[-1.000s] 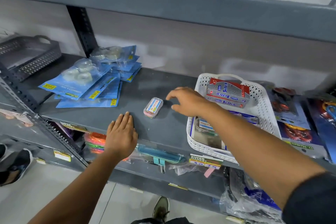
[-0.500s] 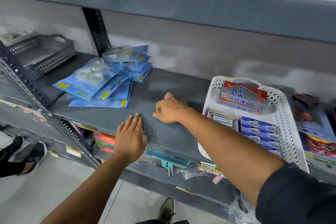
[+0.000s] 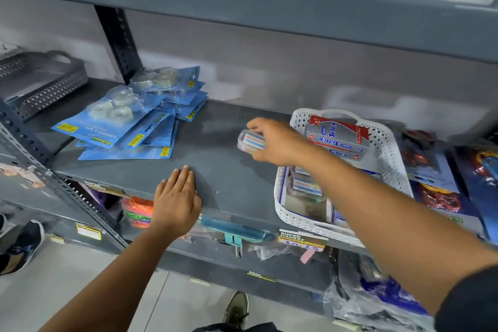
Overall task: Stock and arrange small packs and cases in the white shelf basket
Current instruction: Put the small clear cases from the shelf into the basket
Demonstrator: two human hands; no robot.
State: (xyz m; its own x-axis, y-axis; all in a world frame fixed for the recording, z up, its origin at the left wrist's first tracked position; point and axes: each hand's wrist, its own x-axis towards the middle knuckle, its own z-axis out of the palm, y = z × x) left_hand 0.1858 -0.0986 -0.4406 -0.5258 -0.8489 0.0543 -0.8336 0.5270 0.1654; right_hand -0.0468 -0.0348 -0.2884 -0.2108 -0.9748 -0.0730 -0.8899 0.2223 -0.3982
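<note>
On the grey metal shelf (image 3: 215, 159), I see my right hand (image 3: 275, 143) closed around a small pink-edged case (image 3: 252, 140) with a blue-and-white label, held just left of the white shelf basket (image 3: 388, 153) and lifted off the shelf surface. My left hand (image 3: 176, 202) lies flat, fingers together and extended, palm down on the shelf's front edge, holding nothing. The basket is perforated, with a handle at its far end; two red-and-silver Softek boxes (image 3: 338, 135) are stacked at its far end, and small labelled packs (image 3: 307, 184) lie on its floor nearer me, partly hidden by my forearm. A pile of blue tape blister cards (image 3: 129, 127) lies well to the left; a dark grey perforated basket (image 3: 43, 83) stands at the far left.
</note>
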